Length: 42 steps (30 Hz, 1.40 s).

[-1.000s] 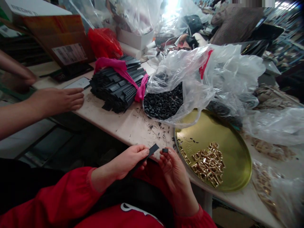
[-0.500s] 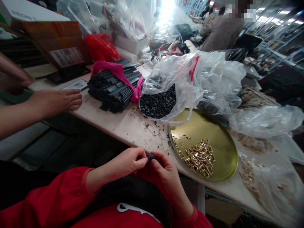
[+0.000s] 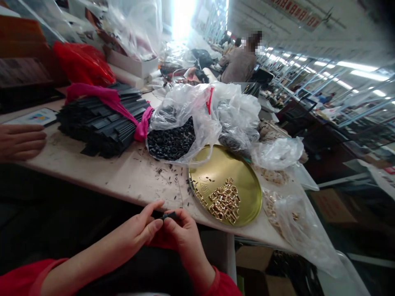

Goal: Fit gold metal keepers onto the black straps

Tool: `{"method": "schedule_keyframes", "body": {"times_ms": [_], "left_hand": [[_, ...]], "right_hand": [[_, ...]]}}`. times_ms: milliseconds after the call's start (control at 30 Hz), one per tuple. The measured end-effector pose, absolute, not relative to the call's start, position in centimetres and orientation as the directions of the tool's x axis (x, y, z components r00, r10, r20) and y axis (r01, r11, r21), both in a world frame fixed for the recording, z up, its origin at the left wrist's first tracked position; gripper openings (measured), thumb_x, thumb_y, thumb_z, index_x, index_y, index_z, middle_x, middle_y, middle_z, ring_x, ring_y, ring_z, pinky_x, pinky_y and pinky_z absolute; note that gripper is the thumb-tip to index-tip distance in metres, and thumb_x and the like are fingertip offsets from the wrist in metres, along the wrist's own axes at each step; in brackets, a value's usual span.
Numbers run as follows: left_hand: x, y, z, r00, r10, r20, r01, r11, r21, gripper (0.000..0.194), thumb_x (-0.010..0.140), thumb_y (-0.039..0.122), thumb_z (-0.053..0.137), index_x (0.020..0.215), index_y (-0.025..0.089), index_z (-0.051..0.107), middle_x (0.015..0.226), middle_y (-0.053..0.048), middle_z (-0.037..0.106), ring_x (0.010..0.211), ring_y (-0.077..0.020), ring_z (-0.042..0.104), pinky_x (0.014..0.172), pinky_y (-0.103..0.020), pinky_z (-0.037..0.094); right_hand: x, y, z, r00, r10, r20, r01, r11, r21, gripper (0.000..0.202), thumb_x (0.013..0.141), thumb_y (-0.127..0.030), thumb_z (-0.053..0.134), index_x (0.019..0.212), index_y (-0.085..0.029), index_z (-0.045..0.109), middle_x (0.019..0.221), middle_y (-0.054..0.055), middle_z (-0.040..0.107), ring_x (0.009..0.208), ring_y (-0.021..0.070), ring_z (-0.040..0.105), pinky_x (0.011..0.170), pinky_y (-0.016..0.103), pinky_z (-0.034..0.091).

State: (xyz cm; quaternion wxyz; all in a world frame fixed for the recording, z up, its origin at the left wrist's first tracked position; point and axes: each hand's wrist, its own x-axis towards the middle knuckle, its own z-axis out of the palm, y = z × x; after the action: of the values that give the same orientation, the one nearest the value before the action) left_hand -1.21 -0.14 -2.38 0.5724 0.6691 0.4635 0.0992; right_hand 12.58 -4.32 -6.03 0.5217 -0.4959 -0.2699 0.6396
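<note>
A small black piece is pinched between the thumb and fingers of my right hand, just off the table's front edge. My left hand meets it from the left, its thumb tip at the piece and its index finger raised. Whether the left fingertips grip the piece is hard to make out. Beyond my hands, a clear plastic bag lies open with many small black rings inside. To the right, a round gold tray carries a heap of gold buckles.
A bundle of black strips tied with pink cloth lies on the table. Another person's hand rests at the left by a phone. More plastic bags stand right; a person is farther back.
The view has swung right, so everything appears farther left. My left index finger has lifted away from its thumb. The black piece now points rightward in my right fingers.
</note>
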Motion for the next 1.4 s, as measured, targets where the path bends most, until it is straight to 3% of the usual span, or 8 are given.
{"method": "schedule_keyframes", "body": {"times_ms": [100,200,300,433,667,867,1167,1400], "left_hand": [[-0.7,0.5,-2.8,0.520,0.773,-0.364,0.450,0.115,0.886,0.055,0.084,0.050,0.035,0.128,0.017,0.035,0.086,-0.004,0.064,0.081,-0.0208,0.058,0.069,-0.026,0.043],[-0.5,1.5,-3.2,0.537,0.775,-0.332,0.376,0.133,0.917,0.042,0.083,0.050,0.038,0.104,0.018,0.054,0.091,-0.004,0.063,0.084,-0.0196,0.056,0.073,-0.024,0.042],[-0.5,2.2,-4.1,0.538,0.747,-0.392,0.342,0.232,0.911,0.040,0.082,0.054,0.038,0.081,0.017,0.054,0.061,0.002,0.051,0.056,-0.0121,0.046,0.052,-0.020,0.037],[0.1,2.3,-5.4,0.568,0.695,-0.440,0.265,0.352,0.898,0.044,0.079,0.060,0.038,0.077,0.017,0.049,0.049,0.009,0.032,0.043,-0.0079,0.029,0.039,-0.019,0.020],[1.0,2.1,-3.8,0.605,0.687,-0.404,0.310,0.264,0.913,0.034,0.084,0.049,0.036,0.078,0.017,0.049,0.053,0.007,0.036,0.047,-0.0088,0.033,0.042,-0.019,0.025],[2.8,1.9,0.3,0.600,0.761,-0.244,0.470,-0.089,0.878,0.028,0.085,0.033,0.035,0.069,0.018,0.051,0.061,0.003,0.050,0.058,-0.0117,0.045,0.052,-0.020,0.032],[0.3,-0.2,0.4,0.554,0.805,-0.213,0.477,-0.097,0.873,0.030,0.085,0.030,0.033,0.075,0.015,0.058,0.070,0.001,0.058,0.062,-0.0125,0.048,0.058,-0.020,0.037],[-1.0,-1.5,1.4,0.588,0.765,-0.262,0.449,-0.039,0.893,0.024,0.085,0.031,0.037,0.073,0.017,0.052,0.065,0.003,0.051,0.059,-0.0116,0.044,0.053,-0.021,0.034]], "right_hand": [[12.5,-4.2,-5.4,0.021,0.963,-0.269,-0.245,-0.256,-0.935,0.021,0.073,-0.035,0.065,0.086,-0.019,0.062,0.078,0.001,0.063,0.071,0.0151,0.056,0.067,0.028,0.045],[15.9,-3.4,-4.1,-0.011,0.998,-0.061,0.264,-0.056,-0.963,0.019,0.077,-0.033,0.059,0.091,-0.020,0.062,0.085,0.004,0.062,0.078,0.0181,0.056,0.071,0.030,0.044],[22.4,-1.5,-3.0,0.143,0.984,0.103,0.777,-0.048,-0.627,0.018,0.080,-0.026,0.052,0.092,-0.017,0.062,0.087,0.008,0.059,0.081,0.0217,0.055,0.073,0.034,0.041],[30.0,1.7,-3.3,0.168,0.986,0.006,0.896,-0.150,-0.418,0.016,0.075,-0.019,0.053,0.087,-0.018,0.064,0.088,0.009,0.058,0.078,0.0213,0.055,0.073,0.034,0.040],[30.9,2.5,-4.1,0.195,0.981,-0.006,0.816,-0.165,-0.555,0.011,0.073,-0.028,0.056,0.066,-0.019,0.057,0.066,0.001,0.055,0.061,0.0156,0.051,0.058,0.027,0.040],[22.2,0.0,-1.1,0.150,0.968,-0.199,0.170,-0.224,-0.960,0.034,0.072,-0.050,0.060,0.070,-0.017,0.058,0.057,-0.001,0.058,0.052,0.0117,0.051,0.052,0.024,0.041],[14.9,-2.6,-2.1,0.011,0.938,-0.347,-0.424,-0.310,-0.851,0.028,0.061,-0.034,0.076,0.076,-0.019,0.058,0.062,-0.005,0.060,0.053,0.0078,0.052,0.054,0.020,0.043],[13.6,-4.2,-1.8,0.097,0.939,-0.329,-0.535,-0.229,-0.813,0.021,0.068,-0.032,0.071,0.074,-0.020,0.054,0.060,-0.006,0.057,0.051,0.0074,0.049,0.053,0.020,0.042]]}}
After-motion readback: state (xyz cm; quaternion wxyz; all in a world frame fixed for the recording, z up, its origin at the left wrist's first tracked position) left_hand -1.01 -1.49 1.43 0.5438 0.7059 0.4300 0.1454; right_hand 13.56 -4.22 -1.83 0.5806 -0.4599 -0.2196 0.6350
